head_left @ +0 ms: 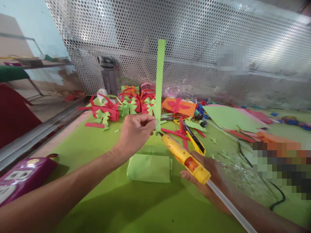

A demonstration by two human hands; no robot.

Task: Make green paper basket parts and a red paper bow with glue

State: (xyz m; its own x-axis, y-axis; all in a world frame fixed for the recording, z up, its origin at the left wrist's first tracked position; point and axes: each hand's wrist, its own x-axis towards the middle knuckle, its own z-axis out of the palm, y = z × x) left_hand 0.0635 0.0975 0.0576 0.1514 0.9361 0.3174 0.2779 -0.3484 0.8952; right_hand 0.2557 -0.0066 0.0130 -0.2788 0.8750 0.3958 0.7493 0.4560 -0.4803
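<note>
My left hand (136, 131) pinches the lower end of a long light green paper strip (159, 77), which stands nearly upright. A yellow hot glue gun (179, 150) is gripped in my right hand (206, 171), with a clear glue stick (230, 205) jutting from its back. The gun's dark nozzle is at the strip's bottom end; whether they touch I cannot tell. Below both hands a folded light green paper piece (149, 168) lies on the green tabletop (97, 200). Part of my right hand is hidden behind the gun.
Small red paper bags (107, 111) with green bows stand at the back left, before a dark bottle (108, 76). A yellow cutter (195, 139) lies among red strips. Green paper sheets (230, 118) are at right, a purple power strip (26, 176) at left. Perforated metal (189, 42) rises behind.
</note>
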